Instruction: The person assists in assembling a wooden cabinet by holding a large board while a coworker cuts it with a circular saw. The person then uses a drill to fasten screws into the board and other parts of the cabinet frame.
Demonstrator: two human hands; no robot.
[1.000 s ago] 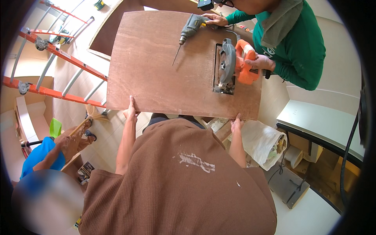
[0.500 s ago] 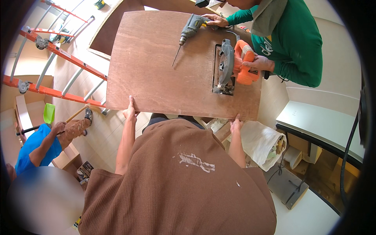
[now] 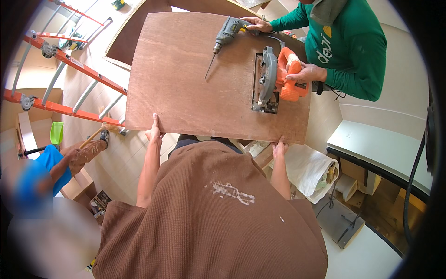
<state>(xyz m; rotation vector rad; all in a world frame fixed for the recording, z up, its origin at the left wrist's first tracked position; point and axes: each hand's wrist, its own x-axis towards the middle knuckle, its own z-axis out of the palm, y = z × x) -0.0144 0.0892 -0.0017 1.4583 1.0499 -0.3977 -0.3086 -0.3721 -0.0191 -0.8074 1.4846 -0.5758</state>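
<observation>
A brown wooden board (image 3: 186,83) lies in front of me, its near edge at my waist. My left hand (image 3: 154,130) is closed on the near edge toward its left end, thumb on top and the other fingers mostly hidden beneath. Near the right end, my right hand (image 3: 279,149) grips the same edge. On the board rest a grey power drill (image 3: 227,32) with a long bit and an orange circular saw (image 3: 268,76). A co-worker in a green top (image 3: 355,51) has one hand on the drill and the other around the saw's handle.
An orange ladder (image 3: 79,65) leans across the left side. Below it, a person in blue (image 3: 56,162) holds a broom (image 3: 93,137) beside a green dustpan (image 3: 56,133). To my right are a white sack (image 3: 309,169), a white-topped cabinet (image 3: 376,146) and a black cable (image 3: 413,181).
The green-clad co-worker's upper body has shifted back and to the right, hands still on the tools. The sweeping person has shifted slightly. My hands and the board have barely moved.
</observation>
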